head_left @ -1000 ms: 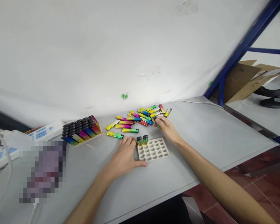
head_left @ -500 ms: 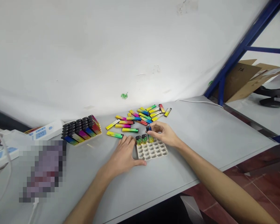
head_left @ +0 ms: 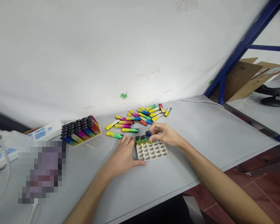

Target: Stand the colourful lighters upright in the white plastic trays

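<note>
An off-white tray with rows of holes lies on the table in front of me. Two green-and-yellow lighters with black tops stand upright in its back row, at the left. Beside them a blue-and-yellow lighter stands upright in the same row, pinched by my right hand. My left hand braces the tray's left side, fingers at the back corner and thumb along the front edge. Behind the tray lies a loose pile of colourful lighters.
A second tray, packed with upright lighters, stands at the left. Power strips and a pixelated object with a white cable are further left. Blue rack posts and cardboard boxes stand at the right.
My right hand has lowered the blue-and-yellow lighter into the tray's back row, next to the two green-and-yellow ones. My left hand has stayed on the tray.
</note>
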A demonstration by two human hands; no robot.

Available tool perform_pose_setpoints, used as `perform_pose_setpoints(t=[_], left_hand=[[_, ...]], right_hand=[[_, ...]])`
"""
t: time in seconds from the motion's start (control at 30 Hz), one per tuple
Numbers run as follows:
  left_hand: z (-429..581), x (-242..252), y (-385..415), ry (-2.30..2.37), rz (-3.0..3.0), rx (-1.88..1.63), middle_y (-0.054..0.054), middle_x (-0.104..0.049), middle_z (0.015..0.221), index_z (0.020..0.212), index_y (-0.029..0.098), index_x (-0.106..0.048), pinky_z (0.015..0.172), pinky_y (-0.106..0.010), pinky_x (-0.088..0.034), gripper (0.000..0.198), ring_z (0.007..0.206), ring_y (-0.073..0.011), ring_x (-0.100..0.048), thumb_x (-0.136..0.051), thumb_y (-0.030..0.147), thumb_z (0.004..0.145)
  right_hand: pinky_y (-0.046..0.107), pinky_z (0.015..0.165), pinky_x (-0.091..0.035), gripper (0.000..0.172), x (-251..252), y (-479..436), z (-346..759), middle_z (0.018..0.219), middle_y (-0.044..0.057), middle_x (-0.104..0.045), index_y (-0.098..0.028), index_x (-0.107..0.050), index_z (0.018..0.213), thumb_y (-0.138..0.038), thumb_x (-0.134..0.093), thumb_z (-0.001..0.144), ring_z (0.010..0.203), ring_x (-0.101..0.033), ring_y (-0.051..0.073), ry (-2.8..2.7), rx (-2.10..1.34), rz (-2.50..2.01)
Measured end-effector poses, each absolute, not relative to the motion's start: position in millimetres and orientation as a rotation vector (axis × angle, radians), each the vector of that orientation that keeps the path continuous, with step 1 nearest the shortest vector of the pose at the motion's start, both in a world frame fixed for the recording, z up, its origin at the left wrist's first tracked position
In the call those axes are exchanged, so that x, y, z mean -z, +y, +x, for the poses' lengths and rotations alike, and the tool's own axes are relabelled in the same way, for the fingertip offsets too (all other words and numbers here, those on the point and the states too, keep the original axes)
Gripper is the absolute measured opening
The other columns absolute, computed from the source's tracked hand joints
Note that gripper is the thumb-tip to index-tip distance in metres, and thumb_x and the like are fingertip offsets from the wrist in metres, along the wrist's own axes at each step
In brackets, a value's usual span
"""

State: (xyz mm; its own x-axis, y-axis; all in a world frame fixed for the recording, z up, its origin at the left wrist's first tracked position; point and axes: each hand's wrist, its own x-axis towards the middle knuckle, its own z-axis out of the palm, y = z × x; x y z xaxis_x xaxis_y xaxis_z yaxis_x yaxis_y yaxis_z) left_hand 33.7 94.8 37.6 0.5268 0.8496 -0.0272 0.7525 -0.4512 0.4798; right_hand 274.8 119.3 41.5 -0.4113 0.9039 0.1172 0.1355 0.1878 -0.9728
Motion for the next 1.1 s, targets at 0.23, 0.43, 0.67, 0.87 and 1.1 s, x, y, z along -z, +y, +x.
perform_pose_setpoints(t=[0.23, 0.43, 0.67, 0.87, 1.1], left_hand=[[33.1, -37.5, 94.8, 1.303, 2.335, -0.282, -0.009, -0.055, 0.113, 0.101, 0.021, -0.056, 0.094, -0.049, -0.044, 0.068, 0.109, -0.0334, -0.048, -0.074, 0.074, 0.062], [32.8, -36.7, 94.9, 1.302, 2.334, -0.303, -0.009, -0.056, 0.113, 0.100, 0.021, -0.057, 0.094, -0.049, -0.044, 0.068, 0.110, -0.0334, -0.048, -0.074, 0.074, 0.061], [34.0, -40.5, 94.1, 1.316, 2.318, -0.289, -0.010, -0.057, 0.114, 0.104, 0.021, -0.059, 0.096, -0.049, -0.044, 0.069, 0.112, -0.0344, -0.049, -0.075, 0.073, 0.061], [33.1, -39.6, 94.1, 1.305, 2.324, -0.290, -0.009, -0.056, 0.114, 0.102, 0.022, -0.058, 0.096, -0.049, -0.044, 0.069, 0.113, -0.0347, -0.049, -0.073, 0.075, 0.061], [33.3, -40.9, 93.4, 1.312, 2.317, -0.290, -0.009, -0.056, 0.113, 0.101, 0.021, -0.057, 0.096, -0.049, -0.043, 0.068, 0.113, -0.0347, -0.048, -0.073, 0.074, 0.063]], right_hand=[[0.031, 0.072, -0.052, 0.031, -41.5, 119.3, 275.9, 0.081, 0.002, -0.072, -0.020, -0.063, 0.087, -0.041, -0.081, 0.073, 0.078, -0.068, 0.019, -1.705, -1.305, -0.991], [0.034, 0.079, -0.051, 0.034, -42.0, 120.6, 279.7, 0.089, 0.003, -0.070, -0.020, -0.065, 0.087, -0.043, -0.083, 0.070, 0.081, -0.065, 0.018, -1.820, -1.279, -1.021], [0.035, 0.085, -0.048, 0.040, -34.0, 130.5, 287.6, 0.098, 0.008, -0.071, -0.020, -0.070, 0.098, -0.054, -0.048, 0.096, 0.091, -0.065, 0.022, -1.729, -0.948, -1.222], [0.043, 0.091, -0.042, 0.043, -12.6, 144.4, 296.2, 0.106, 0.014, -0.062, -0.024, -0.060, 0.137, -0.031, -0.038, 0.101, 0.104, -0.056, 0.030, -1.900, -0.204, -1.804], [0.040, 0.083, -0.044, 0.036, -17.6, 142.3, 294.6, 0.100, 0.014, -0.064, -0.020, -0.068, 0.097, -0.044, -0.042, 0.100, 0.094, -0.058, 0.029, -1.802, -0.129, -1.967]])
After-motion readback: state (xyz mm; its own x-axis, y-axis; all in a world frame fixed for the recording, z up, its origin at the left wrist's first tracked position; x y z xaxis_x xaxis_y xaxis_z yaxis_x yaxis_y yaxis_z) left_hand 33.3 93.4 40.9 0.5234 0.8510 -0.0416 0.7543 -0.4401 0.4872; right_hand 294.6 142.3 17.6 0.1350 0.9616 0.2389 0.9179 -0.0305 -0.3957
